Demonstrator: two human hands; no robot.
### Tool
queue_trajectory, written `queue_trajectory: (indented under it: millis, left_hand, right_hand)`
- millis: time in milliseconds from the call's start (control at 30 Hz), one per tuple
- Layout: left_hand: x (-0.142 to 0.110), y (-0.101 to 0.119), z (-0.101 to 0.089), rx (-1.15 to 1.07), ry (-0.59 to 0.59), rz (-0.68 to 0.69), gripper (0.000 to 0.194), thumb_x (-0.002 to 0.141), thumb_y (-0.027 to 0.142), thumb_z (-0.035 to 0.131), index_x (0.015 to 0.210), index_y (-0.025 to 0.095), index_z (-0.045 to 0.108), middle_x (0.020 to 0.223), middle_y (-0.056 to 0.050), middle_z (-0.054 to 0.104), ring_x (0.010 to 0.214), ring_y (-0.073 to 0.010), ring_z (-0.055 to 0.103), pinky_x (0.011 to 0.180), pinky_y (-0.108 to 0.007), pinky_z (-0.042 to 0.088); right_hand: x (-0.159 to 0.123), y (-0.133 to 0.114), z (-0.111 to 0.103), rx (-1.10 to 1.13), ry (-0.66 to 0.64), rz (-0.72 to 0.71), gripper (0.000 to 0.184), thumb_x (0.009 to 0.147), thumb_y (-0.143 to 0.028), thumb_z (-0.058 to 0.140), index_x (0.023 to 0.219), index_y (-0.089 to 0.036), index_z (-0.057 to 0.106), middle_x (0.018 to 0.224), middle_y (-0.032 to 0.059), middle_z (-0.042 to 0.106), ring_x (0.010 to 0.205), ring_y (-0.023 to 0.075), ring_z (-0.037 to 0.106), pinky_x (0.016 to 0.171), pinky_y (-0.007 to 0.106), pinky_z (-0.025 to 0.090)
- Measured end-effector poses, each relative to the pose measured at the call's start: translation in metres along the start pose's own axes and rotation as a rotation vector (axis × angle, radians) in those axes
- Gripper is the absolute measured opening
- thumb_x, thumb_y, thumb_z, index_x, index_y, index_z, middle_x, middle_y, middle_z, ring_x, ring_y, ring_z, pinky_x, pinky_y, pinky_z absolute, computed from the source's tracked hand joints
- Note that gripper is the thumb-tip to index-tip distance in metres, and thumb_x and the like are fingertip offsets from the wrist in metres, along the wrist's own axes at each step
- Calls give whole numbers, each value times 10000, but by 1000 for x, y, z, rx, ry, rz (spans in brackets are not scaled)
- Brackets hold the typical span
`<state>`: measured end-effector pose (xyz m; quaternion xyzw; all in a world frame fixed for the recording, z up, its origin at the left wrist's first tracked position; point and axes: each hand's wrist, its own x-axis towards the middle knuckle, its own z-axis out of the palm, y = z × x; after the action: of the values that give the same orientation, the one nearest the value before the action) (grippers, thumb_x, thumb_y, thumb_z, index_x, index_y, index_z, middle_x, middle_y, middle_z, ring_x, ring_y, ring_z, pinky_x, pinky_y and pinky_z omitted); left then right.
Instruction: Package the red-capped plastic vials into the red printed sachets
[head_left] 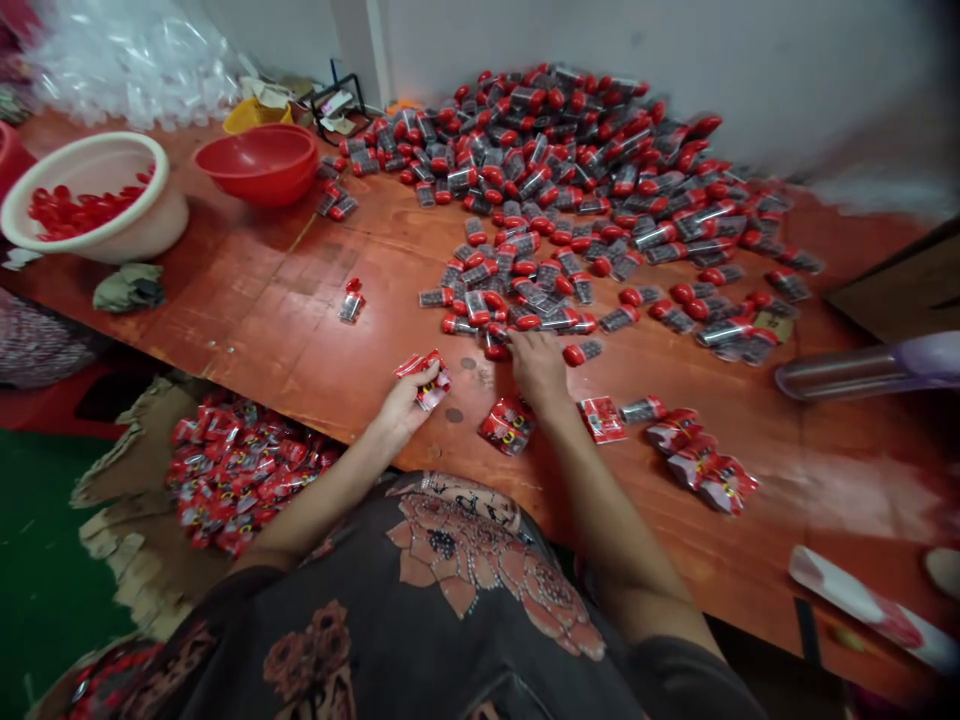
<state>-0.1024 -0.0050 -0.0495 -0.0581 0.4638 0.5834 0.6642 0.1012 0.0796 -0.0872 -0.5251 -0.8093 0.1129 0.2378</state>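
My left hand (pixel 405 402) is closed on a red printed packet (pixel 433 388), the thumb pressed across its front. My right hand (pixel 538 368) reaches to the front edge of a heap of small clear tubes with red caps (pixel 525 270). Its fingers bend down among the nearest tubes; the fingertips are hidden, so a grip cannot be made out. One red-capped tube (pixel 495 350) lies right beside those fingers, another (pixel 583 352) to their right. Below the right wrist rests a red printed packet (pixel 506 426), with a flat red packet (pixel 602 419) right of the forearm.
Several filled packets (pixel 701 460) line up at right, near a long clear tube (pixel 840 375). A white bowl (pixel 169 215) of red parts and a red bowl (pixel 259 165) stand back left. Below the table's left edge, a torn carton (pixel 124 550) holds many red packets.
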Motion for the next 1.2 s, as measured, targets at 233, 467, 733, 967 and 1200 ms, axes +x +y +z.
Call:
queue_trajectory:
  millis: [233, 467, 733, 967, 1200]
  left_hand:
    - [-1, 0, 4, -43, -27, 0, 119, 791, 49, 664, 740, 152, 633, 677, -9, 639, 631, -98, 609, 732, -262, 548]
    - [-8, -5, 12, -14, -12, -48, 134, 771, 14, 659, 745, 145, 643, 741, -35, 683, 684, -114, 646, 735, -260, 554]
    - [-18, -7, 12, 28, -18, 66, 128, 733, 7, 682, 742, 131, 649, 726, -27, 688, 687, -110, 652, 752, -266, 542]
    - [-19, -9, 11, 69, -83, 168, 90, 735, 63, 719, 753, 136, 668, 729, -19, 694, 676, -108, 651, 738, -264, 534]
    - [-20, -12, 12, 57, -44, 225, 170, 653, 53, 772, 738, 151, 663, 716, 16, 692, 670, -92, 644, 718, -243, 523]
  right_hand:
    - [-67, -79, -28, 638, 108, 201, 349, 973, -326, 458, 1289, -287, 601, 1115, 70, 693, 934, 219, 661, 859, 441, 552]
    - [-86, -91, -31, 572, 127, 131, 376, 961, -261, 497, 1317, -344, 585, 1200, 61, 668, 1097, 243, 625, 976, 477, 509]
    - [-88, -95, -37, 726, 126, 266, 307, 943, -294, 524, 1214, -294, 667, 1113, 66, 698, 994, 225, 660, 901, 471, 551]
    - [-93, -98, -39, 719, 184, 266, 316, 935, -290, 538, 1228, -313, 657, 1099, 56, 694, 1004, 216, 649, 904, 456, 556]
    - [-95, -103, -36, 947, 54, 436, 299, 888, -362, 589, 1163, -301, 692, 999, 47, 678, 784, 174, 650, 688, 389, 613]
